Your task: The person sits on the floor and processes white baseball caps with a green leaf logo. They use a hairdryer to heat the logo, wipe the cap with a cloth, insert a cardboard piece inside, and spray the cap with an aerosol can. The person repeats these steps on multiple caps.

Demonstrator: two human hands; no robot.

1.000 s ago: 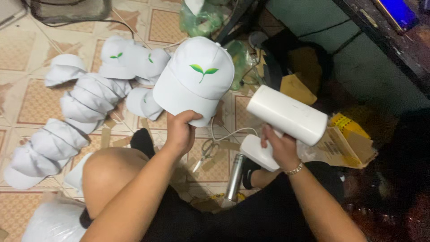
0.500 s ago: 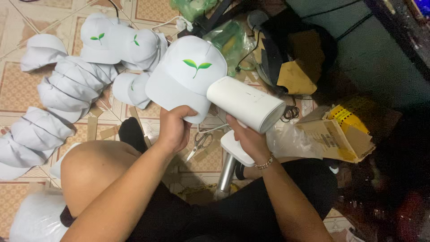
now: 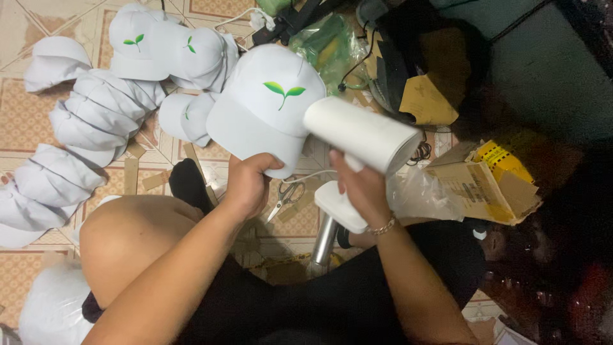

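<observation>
Left hand [image 3: 248, 185] is clamped on the brim of a white cap [image 3: 265, 105] with a green leaf logo, tilting its front up toward the white handheld steamer [image 3: 361, 134]. Right hand [image 3: 359, 185] grips the steamer's handle, nozzle right against the cap's side. Scissors [image 3: 285, 197] lie just below the cap, 1 long stack of caps [image 3: 76, 137] to its left.

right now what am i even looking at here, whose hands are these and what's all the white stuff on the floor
This picture comes from a camera worn on a person's head, looking down at their own lap and hands. The left hand holds a white cap, printed with a green sprout, by its brim. The right hand grips a white handheld appliance, shaped like a hair dryer or steamer, with its nozzle against the cap. On the tiled floor lie stacked white caps, scissors and a torn cardboard box.
</observation>
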